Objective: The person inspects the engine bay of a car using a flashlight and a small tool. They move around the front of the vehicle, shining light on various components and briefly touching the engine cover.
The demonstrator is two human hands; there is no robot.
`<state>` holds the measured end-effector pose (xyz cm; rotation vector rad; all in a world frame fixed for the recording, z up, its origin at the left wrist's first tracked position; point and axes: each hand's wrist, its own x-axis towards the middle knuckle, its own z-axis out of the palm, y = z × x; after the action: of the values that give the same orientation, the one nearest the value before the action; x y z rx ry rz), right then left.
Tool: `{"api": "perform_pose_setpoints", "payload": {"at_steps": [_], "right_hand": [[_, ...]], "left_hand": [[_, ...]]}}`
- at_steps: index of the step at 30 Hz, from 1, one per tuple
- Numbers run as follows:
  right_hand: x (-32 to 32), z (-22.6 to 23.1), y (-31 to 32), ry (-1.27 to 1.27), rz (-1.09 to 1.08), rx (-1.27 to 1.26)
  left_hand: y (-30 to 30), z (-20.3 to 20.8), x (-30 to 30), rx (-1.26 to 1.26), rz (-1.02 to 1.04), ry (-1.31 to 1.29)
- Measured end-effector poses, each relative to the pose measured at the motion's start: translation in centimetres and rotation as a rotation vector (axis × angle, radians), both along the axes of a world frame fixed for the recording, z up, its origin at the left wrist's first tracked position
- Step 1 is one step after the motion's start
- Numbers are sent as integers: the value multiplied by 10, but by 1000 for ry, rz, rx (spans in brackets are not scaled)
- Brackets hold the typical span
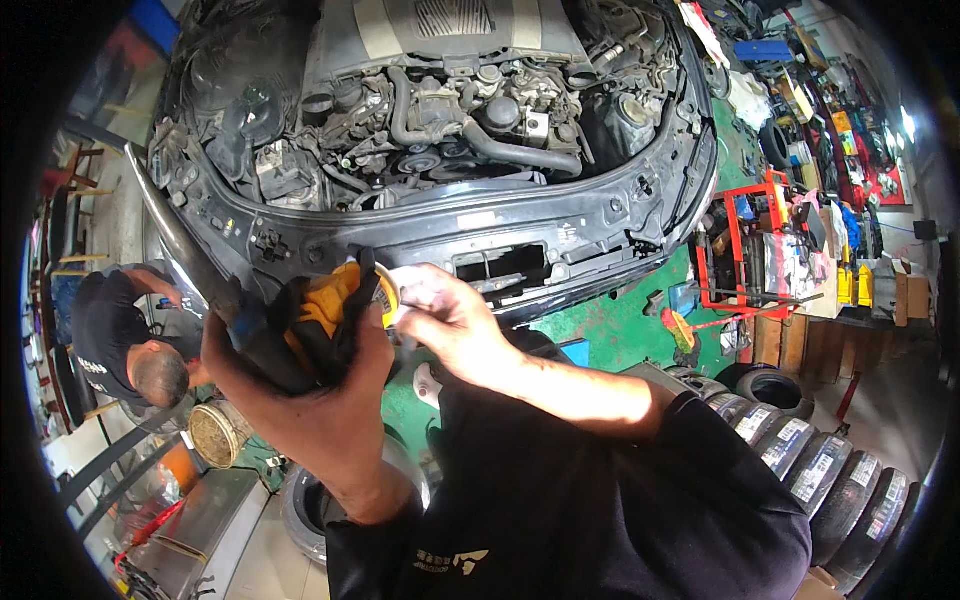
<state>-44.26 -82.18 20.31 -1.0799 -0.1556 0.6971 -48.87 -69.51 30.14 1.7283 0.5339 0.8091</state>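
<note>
one yellow-and-black tool (330, 300), two grips (315, 405) (455, 325), one car (600, 235), one other person (108, 335), at least five labelled tyres (858, 500).

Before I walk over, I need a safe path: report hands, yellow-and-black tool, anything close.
Left hand gripping yellow-and-black tool; right hand at its round end, grip unclear. Car front beyond. Co-worker bent over at left.
</note>
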Motion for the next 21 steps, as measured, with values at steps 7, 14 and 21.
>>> {"api": "perform_pose_setpoints", "payload": {"at_steps": [7, 14, 21], "right_hand": [[-8, 20, -5, -78, -233, -80], [16, 3, -20, -166, -84, -361], [2, 10, -18, -279, 31, -125]], "left_hand": [[6, -13, -7, -64, 6, -14], [5, -17, -12, -188, -195, -217], [-19, -30, -3, -575, -220, -205]]}}
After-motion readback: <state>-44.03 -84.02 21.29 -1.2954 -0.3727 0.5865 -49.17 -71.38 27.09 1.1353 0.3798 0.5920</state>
